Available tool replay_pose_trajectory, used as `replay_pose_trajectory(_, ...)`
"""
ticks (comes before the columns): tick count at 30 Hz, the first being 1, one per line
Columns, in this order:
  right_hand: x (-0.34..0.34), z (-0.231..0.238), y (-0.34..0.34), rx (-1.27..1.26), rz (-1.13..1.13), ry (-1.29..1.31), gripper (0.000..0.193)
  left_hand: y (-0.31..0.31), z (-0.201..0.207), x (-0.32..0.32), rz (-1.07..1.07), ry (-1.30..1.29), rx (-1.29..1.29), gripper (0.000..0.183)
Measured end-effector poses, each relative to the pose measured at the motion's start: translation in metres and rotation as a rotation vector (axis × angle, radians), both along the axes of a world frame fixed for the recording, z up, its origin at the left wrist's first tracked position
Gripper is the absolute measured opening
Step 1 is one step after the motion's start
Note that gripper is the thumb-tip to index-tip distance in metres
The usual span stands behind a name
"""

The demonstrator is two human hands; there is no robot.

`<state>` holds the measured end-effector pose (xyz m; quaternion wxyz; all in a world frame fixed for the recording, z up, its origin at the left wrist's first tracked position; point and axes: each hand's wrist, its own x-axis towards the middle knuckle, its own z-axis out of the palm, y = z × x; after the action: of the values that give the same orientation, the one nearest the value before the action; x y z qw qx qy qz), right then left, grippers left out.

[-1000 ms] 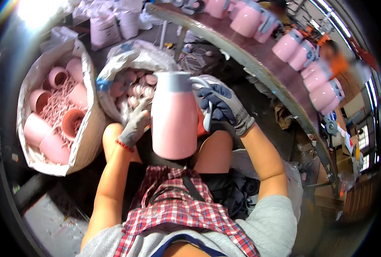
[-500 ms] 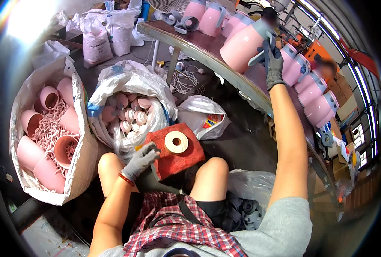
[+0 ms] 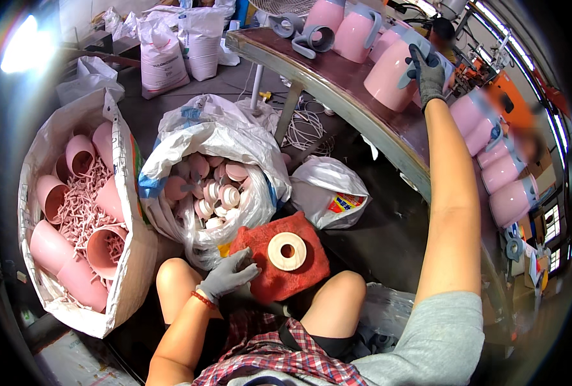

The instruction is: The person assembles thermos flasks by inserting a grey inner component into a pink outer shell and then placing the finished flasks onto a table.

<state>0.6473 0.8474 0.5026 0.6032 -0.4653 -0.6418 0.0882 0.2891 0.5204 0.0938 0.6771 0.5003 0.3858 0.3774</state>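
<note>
Pink jug (image 3: 385,78) moved to table (image 3: 338,69) | handle (image 3: 404,81) at right fingers (image 3: 420,61) | grip: cannot tell

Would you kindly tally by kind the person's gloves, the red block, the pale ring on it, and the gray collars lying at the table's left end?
Gloves: 2
Red block: 1
Pale ring: 1
Gray collars: 2
Total: 6

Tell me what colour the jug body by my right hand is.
The jug body is glossy pink, seen best in the head view, near the upper right.
</note>
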Motion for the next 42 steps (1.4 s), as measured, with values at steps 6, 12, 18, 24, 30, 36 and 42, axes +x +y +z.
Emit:
replay_pose_trajectory(6, 0.074, -0.006, 0.078, 0.184, -0.120, -0.047, 0.056, 0.010, 0.005, 0.006, 0.010, 0.045, 0.035, 0.041)
replay_pose_trajectory(12, 0.055, -0.102, 0.075, -0.148, -0.440, -0.579, 0.074, 0.013, 0.018, -0.001, 0.007, 0.143, 0.061, 0.027)
replay_pose_trajectory(18, 0.083, -0.108, -0.002, -0.196, -0.505, -0.913, 0.070, 0.014, -0.008, 0.004, 0.061, 0.016, 0.071, 0.038)
replay_pose_trajectory(24, 0.178, -0.085, -0.109, -0.296, -0.825, -0.906, 0.058, 0.016, -0.016, 0.004, 0.068, 0.228, 0.200, 0.023)
replay_pose_trajectory(30, 0.285, -0.122, -0.234, -0.356, -1.055, -0.726, 0.058, -0.013, -0.012, 0.001, -0.106, 0.425, 0.126, 0.028)
replay_pose_trajectory(36, 0.262, -0.126, -0.249, -0.474, -1.158, -0.549, 0.058, -0.047, 0.010, 0.012, -0.383, 1.003, 0.325, 0.043)
replay_pose_trajectory(42, 0.255, -0.125, -0.258, -0.526, -1.100, -0.514, 0.053, -0.046, -0.010, 0.015, -0.339, 0.970, 0.311, 0.050)
